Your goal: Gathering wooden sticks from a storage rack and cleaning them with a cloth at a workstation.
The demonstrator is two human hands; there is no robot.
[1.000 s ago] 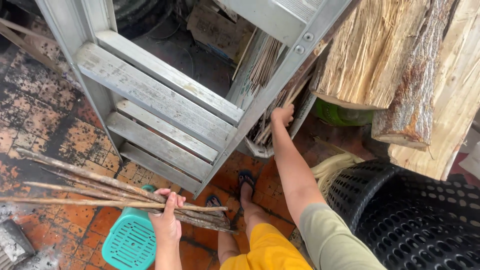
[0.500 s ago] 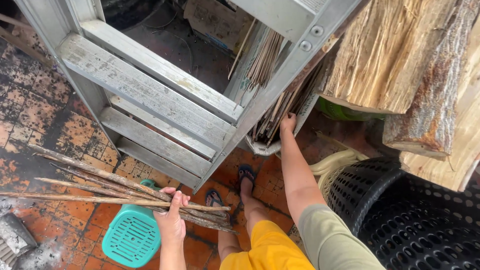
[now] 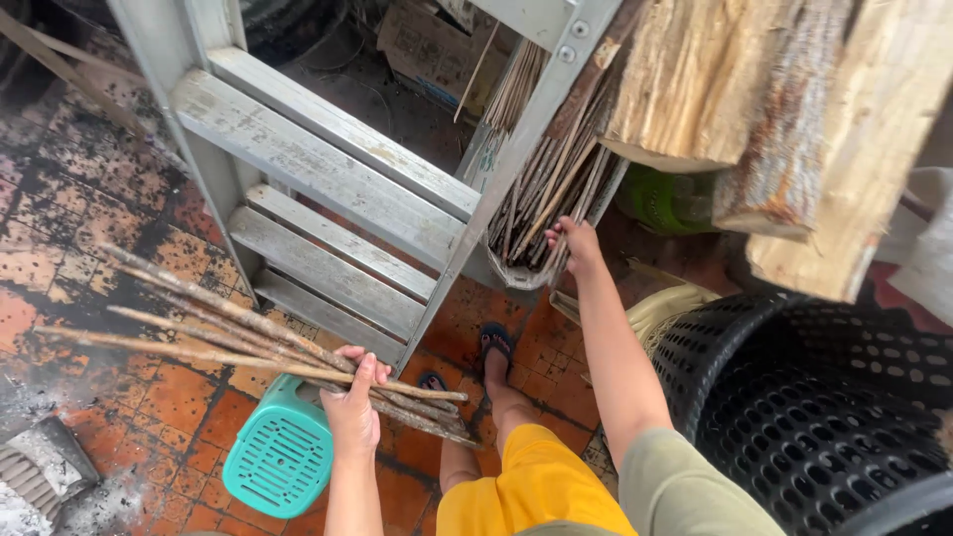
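one ladder (image 3: 328, 189), one stool (image 3: 278, 457), two baskets (image 3: 824, 417)

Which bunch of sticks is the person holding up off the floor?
The bunch gripped in the left hand: those loose sticks fan out sideways over the tiles. The other sticks stand packed in a container, where the right hand reaches.

The floor (image 3: 149, 397) is paved with small orange-red tiles, heavily blackened and stained toward the far left. A metal stepladder (image 3: 328, 228) stands on it at the centre. A turquoise plastic stool (image 3: 273, 457) with a slotted top sits near, left of centre. A black perforated basket (image 3: 824, 417) stands at the near right. Pale ash or dust (image 3: 40, 476) covers the tiles at the near left corner. A person's sandalled foot (image 3: 493, 347) rests on the tiles beside the ladder.
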